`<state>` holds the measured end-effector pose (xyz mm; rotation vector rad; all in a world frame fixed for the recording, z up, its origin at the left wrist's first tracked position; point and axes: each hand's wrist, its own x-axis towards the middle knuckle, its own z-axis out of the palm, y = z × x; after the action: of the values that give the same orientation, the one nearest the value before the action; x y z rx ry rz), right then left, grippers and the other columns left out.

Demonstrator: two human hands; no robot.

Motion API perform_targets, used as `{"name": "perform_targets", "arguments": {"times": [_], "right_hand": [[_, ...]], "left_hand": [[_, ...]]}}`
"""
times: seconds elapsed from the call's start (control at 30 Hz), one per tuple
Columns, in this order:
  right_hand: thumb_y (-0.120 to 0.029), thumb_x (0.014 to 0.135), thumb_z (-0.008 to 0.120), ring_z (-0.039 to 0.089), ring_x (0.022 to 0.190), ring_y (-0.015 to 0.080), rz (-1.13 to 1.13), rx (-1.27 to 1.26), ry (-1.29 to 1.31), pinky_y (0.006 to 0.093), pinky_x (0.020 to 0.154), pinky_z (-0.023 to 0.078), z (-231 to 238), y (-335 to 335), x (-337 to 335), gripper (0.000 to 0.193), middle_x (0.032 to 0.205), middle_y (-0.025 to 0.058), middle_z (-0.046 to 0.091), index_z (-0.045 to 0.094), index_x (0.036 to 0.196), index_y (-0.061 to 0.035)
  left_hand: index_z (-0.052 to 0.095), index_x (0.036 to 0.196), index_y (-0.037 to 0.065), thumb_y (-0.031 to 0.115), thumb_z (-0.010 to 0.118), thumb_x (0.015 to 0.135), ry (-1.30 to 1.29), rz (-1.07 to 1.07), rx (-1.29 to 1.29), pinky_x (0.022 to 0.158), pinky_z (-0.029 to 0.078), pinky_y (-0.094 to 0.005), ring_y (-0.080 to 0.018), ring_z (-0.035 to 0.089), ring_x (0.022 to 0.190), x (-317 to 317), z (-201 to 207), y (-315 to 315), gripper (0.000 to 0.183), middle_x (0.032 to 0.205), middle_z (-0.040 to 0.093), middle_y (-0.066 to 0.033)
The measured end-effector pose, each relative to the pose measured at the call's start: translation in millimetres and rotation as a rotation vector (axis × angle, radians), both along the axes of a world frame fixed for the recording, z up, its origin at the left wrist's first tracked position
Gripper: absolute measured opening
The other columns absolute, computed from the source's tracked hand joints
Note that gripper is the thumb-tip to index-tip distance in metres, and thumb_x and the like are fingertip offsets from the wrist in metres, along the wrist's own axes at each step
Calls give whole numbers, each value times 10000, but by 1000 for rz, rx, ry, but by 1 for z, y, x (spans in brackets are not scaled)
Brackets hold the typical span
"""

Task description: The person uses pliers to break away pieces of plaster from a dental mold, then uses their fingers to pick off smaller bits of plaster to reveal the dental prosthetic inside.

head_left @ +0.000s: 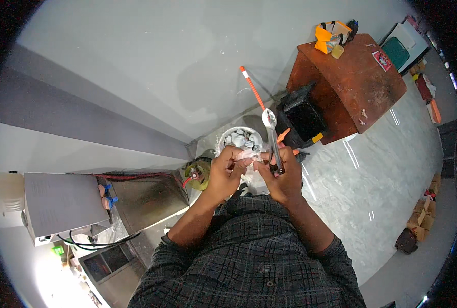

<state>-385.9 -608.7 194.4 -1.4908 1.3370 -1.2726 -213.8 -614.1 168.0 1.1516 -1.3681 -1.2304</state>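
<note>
Both my hands meet in front of my body over a crumpled piece of thin, pale, translucent plastic point(248, 154). The fingers of my left hand point(224, 173) are closed on its left side. My right hand point(286, 177) is closed around a metal spoon point(272, 134), whose bowl points up and away from me with whitish residue on it. Its thumb and fingertips also touch the plastic. Just beyond my hands stands a round white bin point(239, 128), holding crumpled grey and white scraps. My fingers partly hide the plastic and the bin's near side.
A green gas cylinder point(203, 175) with a red valve stands left of the bin. An orange-handled stick point(252, 88) leans on the wall. To the right are a black container point(304, 118) and a brown wooden table point(364, 82). A metal-topped counter point(149, 197) lies left.
</note>
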Motion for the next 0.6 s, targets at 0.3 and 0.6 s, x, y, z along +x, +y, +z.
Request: {"name": "perform_targets", "arguments": {"times": [0.3,0.6], "right_hand": [[-170,775,834,576,580,150,20,37,147,313,553,467,9,6,-4,375,735,66,593,480,852,-74],[-145,770,834,580,582,166,-14,-33,125,320,548,467,12,16,1,320,682,65,584,535,848,-60]], "left_hand": [[579,1021,-13,-40,601,936,70,21,-211,838,540,-311,-184,667,987,-9,15,7,92,1109,691,-181],[596,974,-54,-190,521,849,-53,-5,-576,890,556,-394,-365,672,1086,-6,23,8,199,1156,661,-292]]}}
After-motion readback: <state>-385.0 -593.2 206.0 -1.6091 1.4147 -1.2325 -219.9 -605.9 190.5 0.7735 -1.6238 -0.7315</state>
